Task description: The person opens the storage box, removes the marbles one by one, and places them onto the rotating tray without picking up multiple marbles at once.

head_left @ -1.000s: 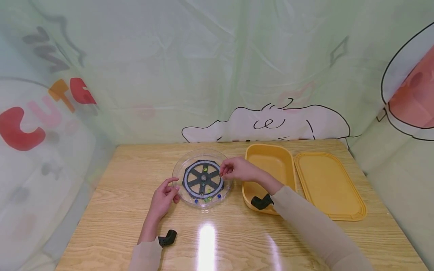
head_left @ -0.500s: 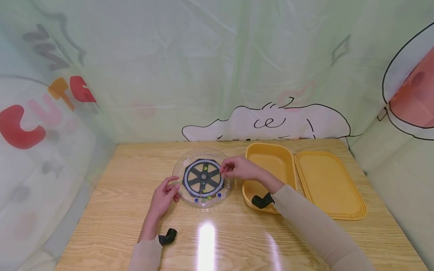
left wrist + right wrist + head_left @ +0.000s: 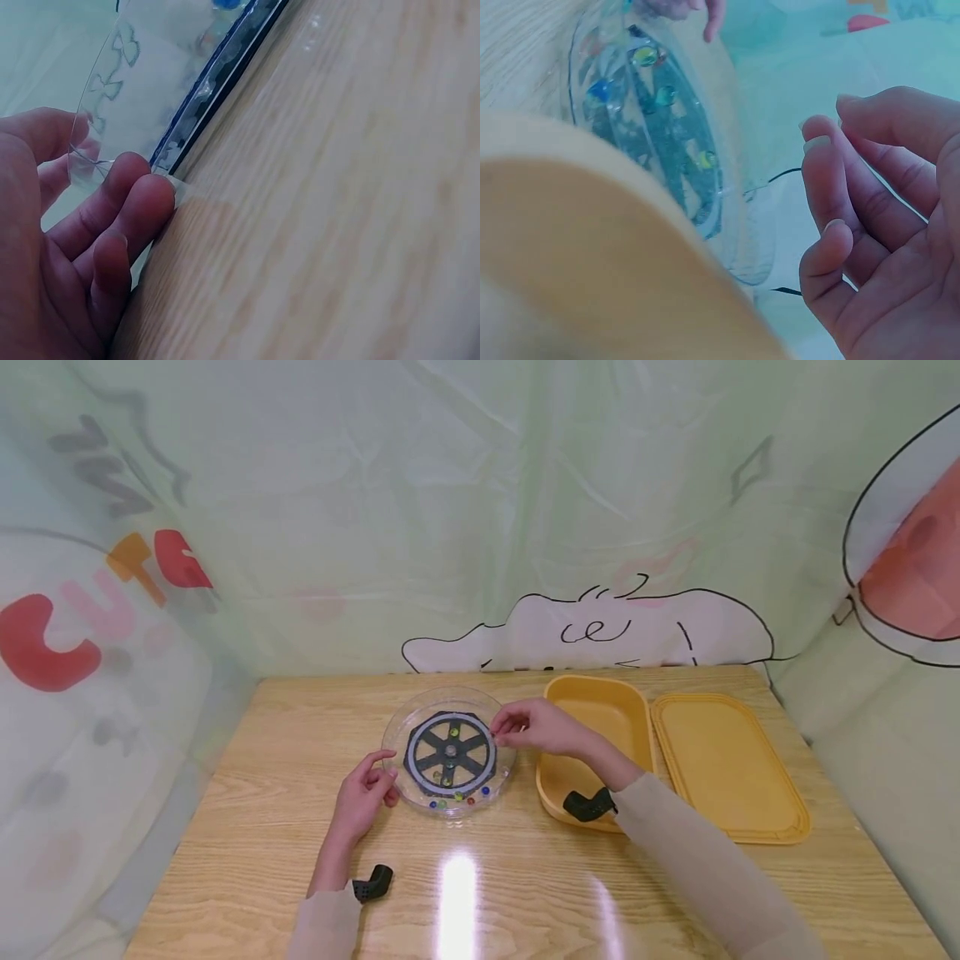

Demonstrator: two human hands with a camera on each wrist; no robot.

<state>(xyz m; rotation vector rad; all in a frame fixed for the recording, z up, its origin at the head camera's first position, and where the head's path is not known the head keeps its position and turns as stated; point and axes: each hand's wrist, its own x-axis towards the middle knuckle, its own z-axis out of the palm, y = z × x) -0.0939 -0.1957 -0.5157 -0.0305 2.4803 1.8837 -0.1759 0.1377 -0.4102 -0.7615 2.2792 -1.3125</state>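
A clear round dish (image 3: 401,718) holds a black six-spoked piece with a grey ring (image 3: 431,718) and several glass marbles. Among them are a blue marble (image 3: 485,791), a red marble (image 3: 471,802) and a yellow-green marble (image 3: 454,732). My left hand (image 3: 362,797) grips the dish's left side, the index finger over the rim and other fingertips (image 3: 154,199) low against the wall. Beside the right rim, my right hand (image 3: 543,727) hovers between dish and yellow box. Its fingers (image 3: 825,172) are loosely bent, with nothing visible between them.
The yellow box (image 3: 651,747) stands right of the dish, below my right forearm. Farther right, its flat yellow lid (image 3: 731,768) lies on the wooden table (image 3: 300,718). A printed curtain (image 3: 360,527) hangs behind. Black wrist devices (image 3: 372,883) stick out from both sleeves.
The reddish marble formerly at my right fingertips now lies in the dish, and other marbles have rolled. My right hand has shifted slightly right; my left hand stays on the rim.
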